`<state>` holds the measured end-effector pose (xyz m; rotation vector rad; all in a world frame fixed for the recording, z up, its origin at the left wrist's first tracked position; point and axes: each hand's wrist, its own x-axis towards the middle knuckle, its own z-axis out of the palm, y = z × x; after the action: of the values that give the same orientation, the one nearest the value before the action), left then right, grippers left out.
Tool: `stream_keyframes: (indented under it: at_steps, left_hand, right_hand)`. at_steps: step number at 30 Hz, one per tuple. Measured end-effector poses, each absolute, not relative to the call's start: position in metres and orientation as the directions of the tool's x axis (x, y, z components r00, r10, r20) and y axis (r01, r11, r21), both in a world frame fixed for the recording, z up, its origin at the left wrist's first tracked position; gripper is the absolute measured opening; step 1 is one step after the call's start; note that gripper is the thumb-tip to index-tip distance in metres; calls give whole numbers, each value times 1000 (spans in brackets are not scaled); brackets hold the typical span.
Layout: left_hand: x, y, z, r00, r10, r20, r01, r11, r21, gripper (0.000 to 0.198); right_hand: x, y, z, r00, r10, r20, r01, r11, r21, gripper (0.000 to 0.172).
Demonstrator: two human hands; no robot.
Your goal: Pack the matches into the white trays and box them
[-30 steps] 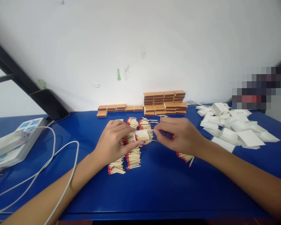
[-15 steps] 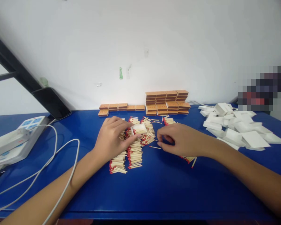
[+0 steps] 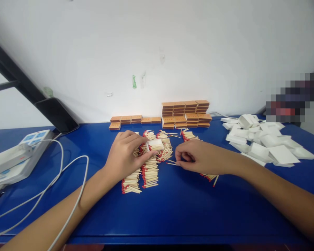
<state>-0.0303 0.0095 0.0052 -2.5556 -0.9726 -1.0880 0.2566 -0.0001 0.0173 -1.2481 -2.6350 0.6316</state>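
My left hand (image 3: 125, 155) holds a small white matchbox tray (image 3: 155, 145) between thumb and fingers, above piles of red-tipped matches (image 3: 149, 170) on the blue table (image 3: 157, 209). My right hand (image 3: 199, 157) rests on the table just right of the tray, its fingers curled and its fingertips pinched on a loose match (image 3: 171, 163) lying on the blue surface. More matches (image 3: 209, 177) lie under and behind my right wrist.
Stacks of orange matchboxes (image 3: 185, 114) line the wall, with a low row (image 3: 133, 120) to their left. A heap of white box trays (image 3: 264, 139) lies at the right. At the left are a power strip (image 3: 18, 153), white cables (image 3: 62, 181) and a dark phone (image 3: 56, 115).
My right hand has dropped from beside the tray to the table and closed its fingertips on a loose match. My left hand still holds the tray, barely moved.
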Motion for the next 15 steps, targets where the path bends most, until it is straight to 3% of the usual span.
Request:
stream_keyframes:
  at_steps: [10, 15]
  left_hand:
    - [-29, 8, 6, 517, 485, 705, 635, -770, 64, 36]
    - [-30, 10, 5, 523, 492, 696, 636, -769, 65, 37]
  right_hand:
    - [248, -6, 15, -604, 782, -157, 754, 496, -429, 22]
    - [249, -7, 23, -631, 769, -104, 726, 537, -430, 24]
